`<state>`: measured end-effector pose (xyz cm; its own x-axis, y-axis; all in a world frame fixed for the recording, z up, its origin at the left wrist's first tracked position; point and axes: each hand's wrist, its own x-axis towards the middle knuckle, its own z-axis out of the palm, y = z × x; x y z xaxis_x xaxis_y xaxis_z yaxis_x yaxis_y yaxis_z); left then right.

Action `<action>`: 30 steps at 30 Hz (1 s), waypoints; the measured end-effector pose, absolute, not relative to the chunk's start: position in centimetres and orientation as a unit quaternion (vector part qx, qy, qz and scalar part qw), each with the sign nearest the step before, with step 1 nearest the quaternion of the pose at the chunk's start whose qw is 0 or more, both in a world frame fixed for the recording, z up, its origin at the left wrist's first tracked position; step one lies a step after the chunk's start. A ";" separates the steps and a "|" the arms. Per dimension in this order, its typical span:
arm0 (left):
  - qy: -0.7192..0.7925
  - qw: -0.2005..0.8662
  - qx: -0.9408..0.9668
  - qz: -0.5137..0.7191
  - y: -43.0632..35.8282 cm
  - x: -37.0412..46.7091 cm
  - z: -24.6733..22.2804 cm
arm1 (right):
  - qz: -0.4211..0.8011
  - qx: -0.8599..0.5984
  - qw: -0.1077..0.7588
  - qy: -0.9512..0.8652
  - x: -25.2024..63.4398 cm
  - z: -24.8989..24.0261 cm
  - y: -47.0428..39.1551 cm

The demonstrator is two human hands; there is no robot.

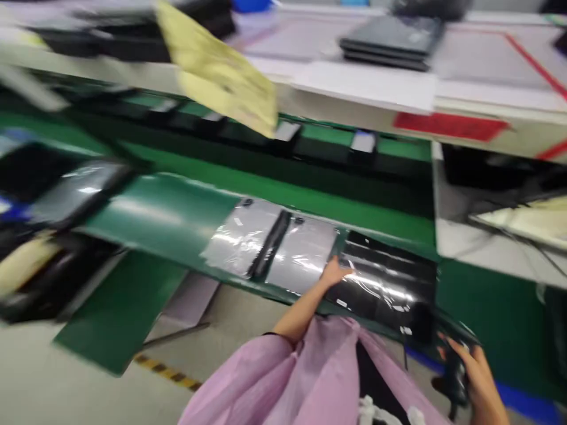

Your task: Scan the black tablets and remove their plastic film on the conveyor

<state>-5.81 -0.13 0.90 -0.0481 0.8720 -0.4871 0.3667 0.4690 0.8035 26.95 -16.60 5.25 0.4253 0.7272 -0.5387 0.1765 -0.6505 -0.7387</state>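
Observation:
My left hand [333,274] rests at the left edge of a black laptop-like slab [385,277] in glossy clear wrap, its thumb and fingers apart. In my right hand [476,372] is a dark handheld scanner [455,375], its head pointing toward the slab's lower right corner. Small white labels show near the slab's front edge. Left of my left hand lies a silver wrapped laptop [303,251], and beyond it a second silver wrapped laptop [245,236]. A black strip-like item [270,245] lies between the two silver ones.
These pieces lie on a green conveyor belt [163,206]. A white shelf [363,85] above carries stacked dark laptops [392,41]. A yellow sheet [221,74] hangs from it. Another person's arm [26,262] shows blurred at far left, near more wrapped items [80,189].

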 end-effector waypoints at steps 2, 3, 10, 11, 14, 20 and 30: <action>0.674 0.528 0.475 0.204 1.1 -4.8 -1.5 | 0.461 -0.792 0.341 -0.210 26.3 4.7 -19.2; 0.671 0.526 0.483 0.198 1.5 -4.4 -2.4 | 0.480 -0.778 0.357 -0.193 25.8 4.4 -19.6; 0.648 0.546 0.476 0.236 2.3 -4.6 -4.8 | 0.510 -0.747 0.384 -0.189 22.5 5.2 -19.3; 0.643 0.556 0.466 0.244 2.3 -4.6 -5.0 | 0.505 -0.753 0.375 -0.193 22.4 5.5 -19.5; 0.625 0.596 0.432 0.261 2.0 -4.3 -4.7 | 0.493 -0.776 0.337 -0.204 23.0 6.0 -20.3; 0.626 0.612 0.384 0.294 1.4 -4.0 -1.9 | 0.503 -0.772 0.306 -0.238 24.4 6.0 -20.8; 0.606 0.627 0.370 0.321 1.5 -2.9 0.4 | 0.521 -0.744 0.343 -0.240 25.4 4.8 -21.8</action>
